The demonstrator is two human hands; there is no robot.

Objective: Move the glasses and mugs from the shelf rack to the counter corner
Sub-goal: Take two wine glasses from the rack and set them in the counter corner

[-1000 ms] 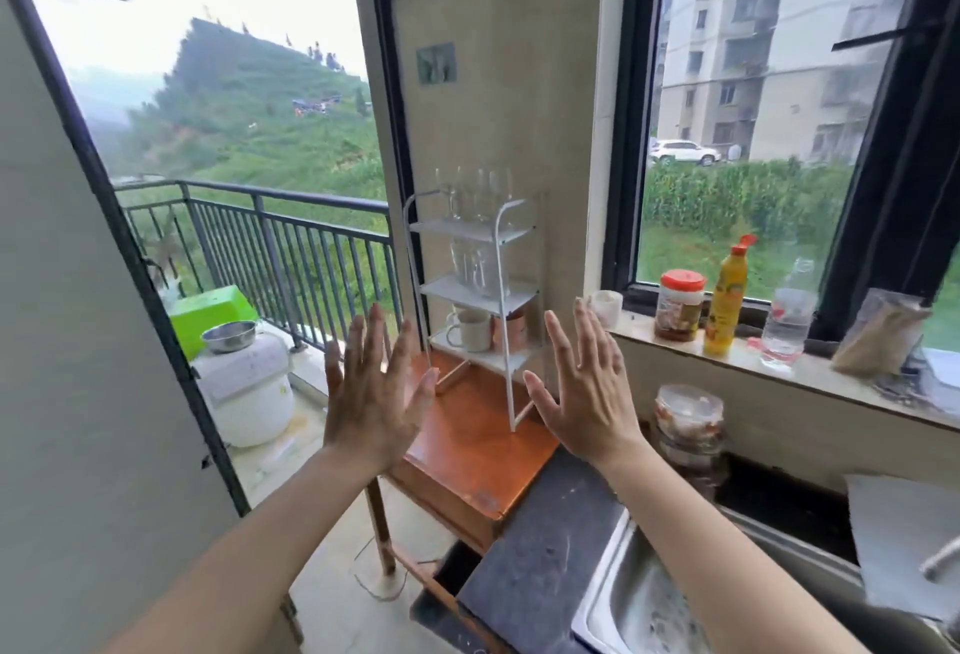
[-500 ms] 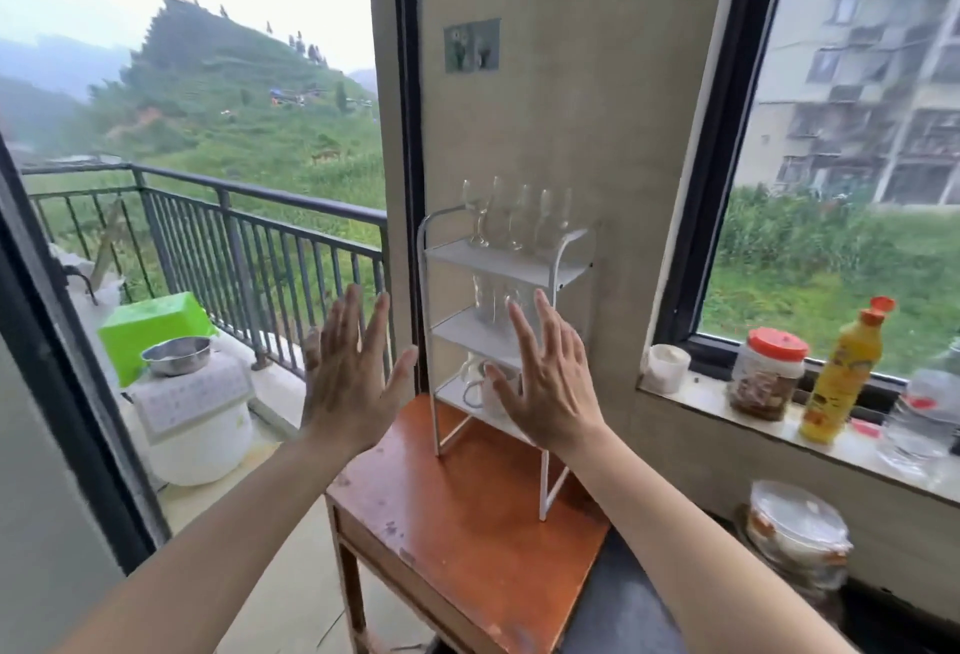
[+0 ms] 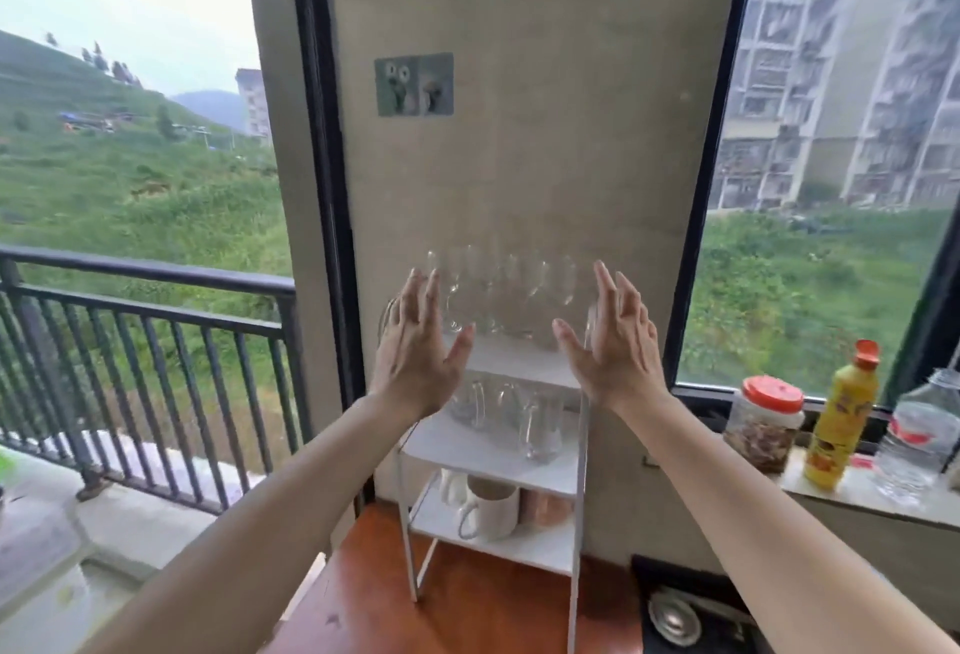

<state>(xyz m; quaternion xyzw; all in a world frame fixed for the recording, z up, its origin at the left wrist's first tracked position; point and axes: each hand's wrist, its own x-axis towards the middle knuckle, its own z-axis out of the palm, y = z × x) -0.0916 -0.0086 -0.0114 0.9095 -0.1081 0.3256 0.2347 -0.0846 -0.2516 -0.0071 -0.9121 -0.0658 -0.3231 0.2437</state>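
Observation:
A white three-tier shelf rack (image 3: 519, 458) stands on a wooden table against the wall. Several clear stemmed glasses (image 3: 511, 290) line its top tier. Clear glass mugs (image 3: 540, 427) fill the middle tier. A white mug (image 3: 491, 510) and a copper-coloured mug (image 3: 548, 505) sit on the bottom tier. My left hand (image 3: 418, 349) is raised at the left end of the top tier, fingers spread, holding nothing. My right hand (image 3: 615, 341) is raised at the right end, also spread and empty. The palms face each other either side of the stemmed glasses.
The wooden table (image 3: 467, 612) carries the rack. To the right, a window sill holds a jar with a red lid (image 3: 761, 425), a yellow bottle (image 3: 841, 419) and a clear water bottle (image 3: 917, 440). A dark counter (image 3: 675, 601) lies at lower right. A balcony railing (image 3: 145, 357) is on the left.
My view has moved closer to the rack and tilted up. Both hands have risen from the lower tiers to the top tier and spread apart, one at each end of the glasses.

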